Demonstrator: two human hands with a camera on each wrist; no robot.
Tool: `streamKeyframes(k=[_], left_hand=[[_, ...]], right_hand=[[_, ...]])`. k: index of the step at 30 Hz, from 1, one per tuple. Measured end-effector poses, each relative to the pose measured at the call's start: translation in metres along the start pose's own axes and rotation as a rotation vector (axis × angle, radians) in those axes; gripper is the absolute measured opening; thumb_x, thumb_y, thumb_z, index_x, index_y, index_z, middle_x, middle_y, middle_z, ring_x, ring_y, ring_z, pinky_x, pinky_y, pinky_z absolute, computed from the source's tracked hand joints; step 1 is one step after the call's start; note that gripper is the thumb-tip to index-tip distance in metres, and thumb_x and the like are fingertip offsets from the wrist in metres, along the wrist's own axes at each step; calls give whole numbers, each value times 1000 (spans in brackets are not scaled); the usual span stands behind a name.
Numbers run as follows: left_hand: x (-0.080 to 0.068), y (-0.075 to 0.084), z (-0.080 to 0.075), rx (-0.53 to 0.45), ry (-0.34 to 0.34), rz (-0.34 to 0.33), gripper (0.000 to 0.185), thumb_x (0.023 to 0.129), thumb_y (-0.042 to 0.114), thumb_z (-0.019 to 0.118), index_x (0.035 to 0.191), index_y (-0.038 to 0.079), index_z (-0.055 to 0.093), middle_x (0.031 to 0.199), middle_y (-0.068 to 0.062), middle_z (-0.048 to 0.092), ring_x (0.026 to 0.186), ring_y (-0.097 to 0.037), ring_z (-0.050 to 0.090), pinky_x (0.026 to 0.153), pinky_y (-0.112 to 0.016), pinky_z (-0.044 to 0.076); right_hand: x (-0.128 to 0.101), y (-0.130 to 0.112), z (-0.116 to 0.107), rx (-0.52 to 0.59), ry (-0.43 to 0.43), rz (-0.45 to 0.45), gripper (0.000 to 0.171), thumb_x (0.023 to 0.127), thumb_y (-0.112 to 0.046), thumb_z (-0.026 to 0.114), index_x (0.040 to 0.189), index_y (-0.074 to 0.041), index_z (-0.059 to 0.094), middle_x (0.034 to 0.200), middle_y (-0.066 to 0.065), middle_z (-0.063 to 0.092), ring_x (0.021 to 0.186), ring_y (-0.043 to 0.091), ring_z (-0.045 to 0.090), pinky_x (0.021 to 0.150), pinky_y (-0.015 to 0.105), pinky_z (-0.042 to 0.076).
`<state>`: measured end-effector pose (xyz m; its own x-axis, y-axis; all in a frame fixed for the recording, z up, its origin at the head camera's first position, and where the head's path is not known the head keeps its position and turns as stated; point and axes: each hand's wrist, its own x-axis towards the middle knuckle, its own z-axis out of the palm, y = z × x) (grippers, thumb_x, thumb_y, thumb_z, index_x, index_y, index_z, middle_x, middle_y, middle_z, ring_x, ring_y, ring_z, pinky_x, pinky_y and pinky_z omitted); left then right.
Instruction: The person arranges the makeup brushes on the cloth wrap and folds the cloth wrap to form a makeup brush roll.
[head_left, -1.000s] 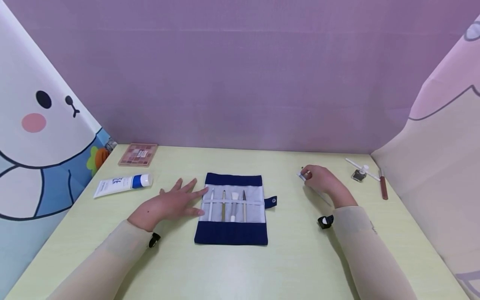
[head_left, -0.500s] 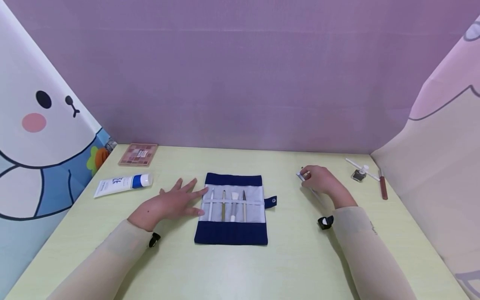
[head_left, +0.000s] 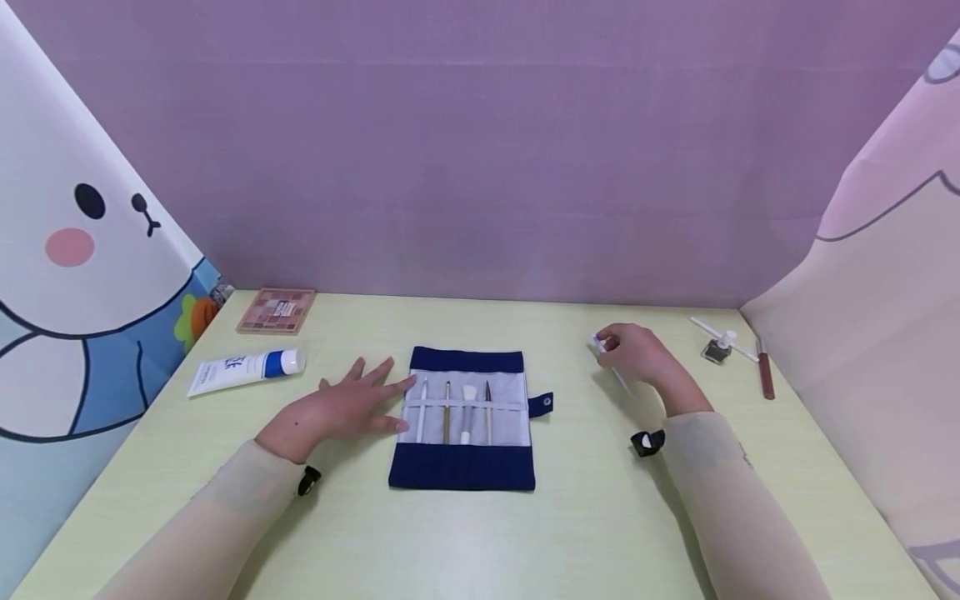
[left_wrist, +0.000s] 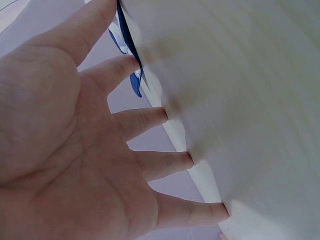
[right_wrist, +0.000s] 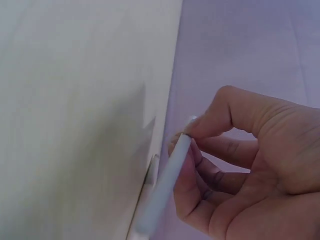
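Note:
My left hand (head_left: 348, 412) lies with fingers spread, its index finger and thumb on the left edge of a navy brush roll (head_left: 461, 467). In the left wrist view the fingertips (left_wrist: 187, 159) press down on the table. The roll lies unfolded with a pale grey lining; an elastic band holds a white stick (head_left: 422, 412), an olive-gold stick (head_left: 447, 417), a white brush (head_left: 468, 417) and a dark-tipped brush (head_left: 489, 412). To its right, my right hand (head_left: 637, 354) pinches a slim white stick (right_wrist: 167, 180) between thumb and fingers, close over the table. Its exact kind I cannot tell.
A white tube with a blue band (head_left: 243, 369) and a pink palette (head_left: 277, 311) lie at the left. Toward the right edge are a small dark bottle with a white cap (head_left: 717, 348), a white stick (head_left: 705, 326) and a brown-handled tool (head_left: 766, 375). A purple backdrop (head_left: 480, 167) rises behind.
My right hand has shifted slightly left and away from me, and the white stick in it has turned a little. My left hand and the roll stay in place.

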<state>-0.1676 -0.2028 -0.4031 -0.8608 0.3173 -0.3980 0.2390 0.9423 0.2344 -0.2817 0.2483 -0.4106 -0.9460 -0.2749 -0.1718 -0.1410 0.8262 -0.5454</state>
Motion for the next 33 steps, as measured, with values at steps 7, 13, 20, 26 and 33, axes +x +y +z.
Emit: streamKeyframes(k=[7, 13, 20, 26, 33], left_hand=[[1, 0, 0, 2, -3, -5, 81, 101, 65, 60, 170, 34, 30, 181, -21, 12, 160, -65, 7, 106, -97, 20], [1, 1, -1, 6, -6, -5, 81, 102, 65, 59, 170, 33, 29, 181, -21, 10, 160, -66, 6, 106, -97, 20], [1, 1, -2, 11, -3, 4, 81, 102, 64, 59, 170, 32, 29, 180, -22, 10, 159, -68, 6, 105, -98, 20], [0, 1, -3, 6, -9, 6, 81, 102, 63, 59, 170, 31, 29, 180, -23, 9, 159, -68, 6, 105, -98, 19], [-2, 0, -3, -10, -10, 13, 80, 103, 61, 61, 170, 31, 29, 180, -23, 9, 159, -68, 4, 105, -99, 17]], right_hand=[[2, -17, -3, 259, 34, 11, 50, 99, -12, 66, 146, 3, 57, 125, 21, 65, 100, 28, 71, 81, 26, 61], [4, -41, -6, 474, 29, -50, 53, 98, -2, 62, 149, 7, 50, 129, 25, 60, 106, 23, 67, 87, 27, 66], [7, -75, -7, 701, 3, -88, 53, 98, 8, 61, 147, 11, 42, 125, 20, 55, 102, 16, 65, 88, 27, 66], [15, -99, 9, 772, -38, -127, 53, 97, 10, 61, 144, 12, 38, 123, 19, 54, 103, 20, 63, 89, 32, 67], [28, -113, 37, 746, -77, -127, 43, 96, 8, 63, 134, 5, 42, 115, 14, 54, 100, 23, 65, 92, 39, 67]])
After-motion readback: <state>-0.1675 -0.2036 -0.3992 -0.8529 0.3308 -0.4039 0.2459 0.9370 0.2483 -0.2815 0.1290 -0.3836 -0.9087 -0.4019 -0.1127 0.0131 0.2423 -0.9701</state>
